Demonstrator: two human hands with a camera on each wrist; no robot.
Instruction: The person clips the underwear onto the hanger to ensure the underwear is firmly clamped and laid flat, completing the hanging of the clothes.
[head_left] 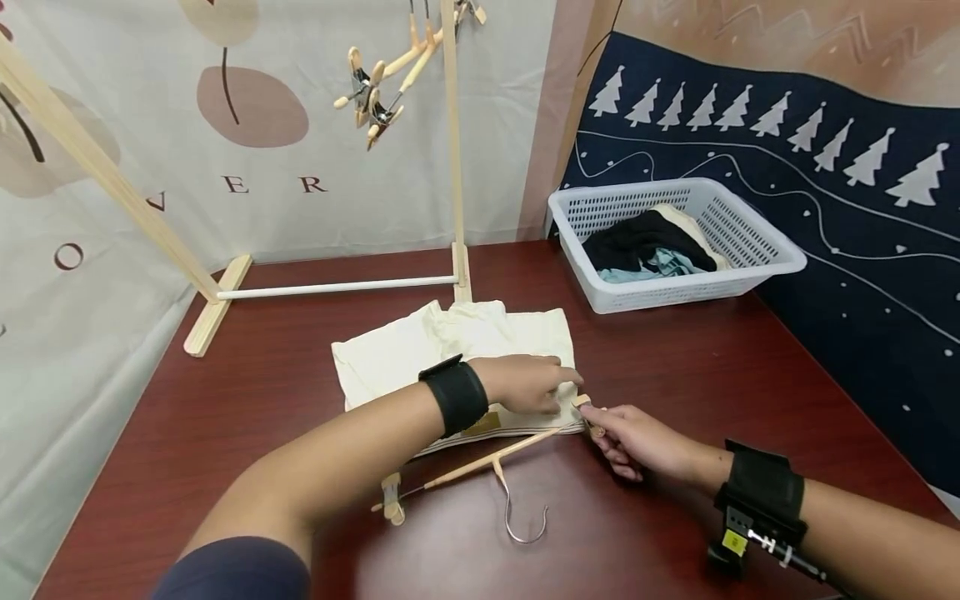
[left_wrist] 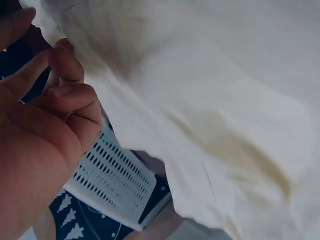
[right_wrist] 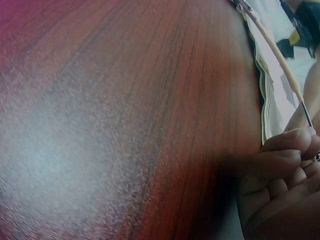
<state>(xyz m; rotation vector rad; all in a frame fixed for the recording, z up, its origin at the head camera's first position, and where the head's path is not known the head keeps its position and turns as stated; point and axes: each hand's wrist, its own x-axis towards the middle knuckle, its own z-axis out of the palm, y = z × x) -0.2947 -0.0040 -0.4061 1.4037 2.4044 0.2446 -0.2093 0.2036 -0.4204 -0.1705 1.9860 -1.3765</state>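
Observation:
A folded cream garment (head_left: pixel 390 350) lies on the table, with a tan patch (head_left: pixel 483 423) by its near edge. Along that edge lies a wooden clip hanger (head_left: pixel 480 463), its metal hook (head_left: pixel 517 533) toward me. My right hand (head_left: pixel 633 442) pinches the hanger's right clip (head_left: pixel 581 402) at the garment's near right corner; whether the clip has cloth in it is hidden. Across the garment, my left hand (head_left: pixel 528 382) touches the cloth near that corner. In the left wrist view, its fingers (left_wrist: pixel 75 100) are loosely bent beside the cream cloth. The left clip (head_left: pixel 392 498) lies beyond the garment's edge.
A white basket (head_left: pixel 675 292) at the back right holds black, teal and cream cloth. Behind the garment stands a wooden rack (head_left: pixel 453 167) with a white lower bar (head_left: pixel 337 287). Other clip hangers (head_left: pixel 408 67) hang from above. Printed curtains back the table (head_left: pixel 300 325).

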